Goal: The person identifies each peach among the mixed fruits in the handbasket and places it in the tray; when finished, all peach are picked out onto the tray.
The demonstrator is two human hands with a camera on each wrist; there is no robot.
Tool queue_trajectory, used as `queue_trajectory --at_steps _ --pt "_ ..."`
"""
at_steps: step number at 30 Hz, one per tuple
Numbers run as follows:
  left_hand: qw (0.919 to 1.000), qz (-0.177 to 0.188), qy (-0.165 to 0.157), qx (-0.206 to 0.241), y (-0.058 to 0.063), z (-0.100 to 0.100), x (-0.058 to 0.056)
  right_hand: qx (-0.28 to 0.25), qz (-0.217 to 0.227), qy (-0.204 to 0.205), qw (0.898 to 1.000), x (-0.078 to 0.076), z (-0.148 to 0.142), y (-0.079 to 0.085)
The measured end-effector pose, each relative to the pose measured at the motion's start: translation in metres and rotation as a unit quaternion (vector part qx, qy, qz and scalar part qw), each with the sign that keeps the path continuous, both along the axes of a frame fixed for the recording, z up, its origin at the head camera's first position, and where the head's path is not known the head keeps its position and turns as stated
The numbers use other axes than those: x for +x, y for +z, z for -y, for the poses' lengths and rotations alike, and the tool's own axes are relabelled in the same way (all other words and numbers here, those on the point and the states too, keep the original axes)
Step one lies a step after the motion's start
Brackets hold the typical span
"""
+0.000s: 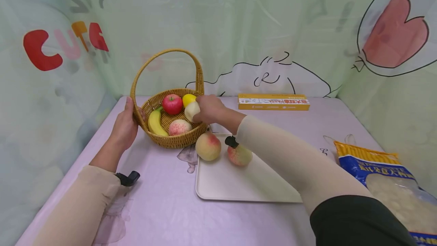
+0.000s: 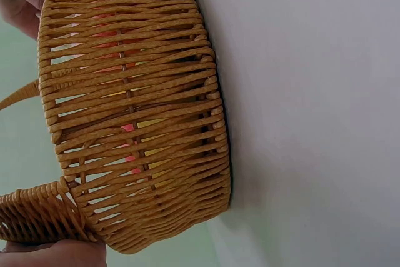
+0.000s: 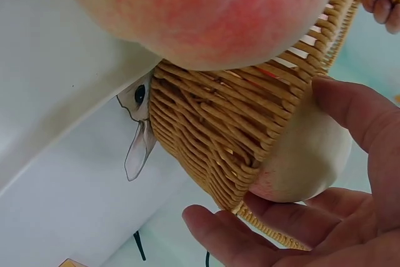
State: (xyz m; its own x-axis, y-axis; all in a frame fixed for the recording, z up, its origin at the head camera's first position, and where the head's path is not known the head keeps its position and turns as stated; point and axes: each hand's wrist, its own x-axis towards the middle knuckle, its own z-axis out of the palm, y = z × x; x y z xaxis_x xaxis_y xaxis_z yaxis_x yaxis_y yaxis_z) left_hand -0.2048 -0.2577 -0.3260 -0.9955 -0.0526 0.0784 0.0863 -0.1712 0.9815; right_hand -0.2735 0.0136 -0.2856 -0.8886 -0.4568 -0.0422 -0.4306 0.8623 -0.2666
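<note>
A wicker basket (image 1: 175, 139) with a tall hoop handle stands at the table's back left. My left hand (image 1: 124, 128) grips its left side where the handle meets the rim. My right hand (image 1: 213, 110) holds a pale peach (image 1: 192, 111) inside the right rim; in the right wrist view the thumb and fingers are around this peach (image 3: 306, 154). In the basket lie a red apple (image 1: 172, 104), a yellow lemon-like fruit (image 1: 189, 100), a banana (image 1: 156, 122) and another peach (image 1: 179, 127). Two more peaches, one larger (image 1: 208, 146) and one partly hidden (image 1: 240, 155), rest on a white tray (image 1: 232, 185).
The tray sits right of the basket, under my right forearm. An orange pasta box (image 1: 274, 102) lies along the back edge. A blue and yellow bag (image 1: 385, 177) with pale contents is on the right. Printed curtains enclose the table behind and at both sides.
</note>
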Motion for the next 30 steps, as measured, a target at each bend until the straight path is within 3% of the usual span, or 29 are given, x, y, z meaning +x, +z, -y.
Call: queue_trajectory --at_steps 15,24,30 --pt "0.9999 -0.010 -0.004 -0.002 -0.001 0.000 0.001 -0.086 0.023 -0.009 0.996 0.014 -0.023 0.019" --pt "0.9999 -0.010 -0.010 0.004 -0.001 0.000 0.001 -0.160 0.049 -0.029 0.985 0.019 -0.042 0.021" --pt "1.0000 -0.003 -0.008 0.004 0.000 -0.001 0.002 -0.223 0.086 -0.038 0.970 0.022 -0.057 0.025"
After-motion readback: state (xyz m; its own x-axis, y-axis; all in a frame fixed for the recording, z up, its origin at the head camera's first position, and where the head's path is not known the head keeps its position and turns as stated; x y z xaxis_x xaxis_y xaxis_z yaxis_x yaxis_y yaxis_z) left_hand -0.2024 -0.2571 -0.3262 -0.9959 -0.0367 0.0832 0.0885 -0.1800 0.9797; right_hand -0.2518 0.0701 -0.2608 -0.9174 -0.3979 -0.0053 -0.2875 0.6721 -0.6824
